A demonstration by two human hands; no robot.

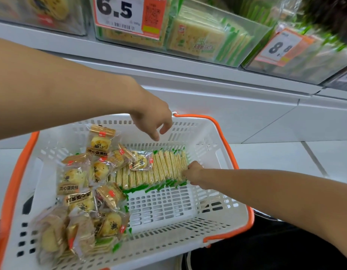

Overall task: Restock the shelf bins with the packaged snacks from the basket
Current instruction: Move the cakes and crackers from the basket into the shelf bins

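Packaged snacks fill the white slotted plastic basket with orange rim and handles below both our hands. Above and beyond the hands, clear plastic shelf bins hold the same green-edged cracker packs behind orange-and-white price tags.

Inside the basket, a row of clear-wrapped square cracker packs with green sealed edges stands on edge just left of our right hand. That hand curls its fingers round the near end of the row and grips it. Our left hand hangs above the far end of the row, well clear of it, fingers loosely relaxed and holding nothing. Left of both hands lies a loose heap of gold-and-clear wrapped round egg-yolk pastries; one of them rests on the row's left part.

We judge the step in hand to be lifting a batch of crackers. To do it well, we should bring the left hand down onto the far end, squeeze the row between both hands so the packs stay aligned, and leave the pastry behind. The slick wrappers will probably slide if pressed unevenly.
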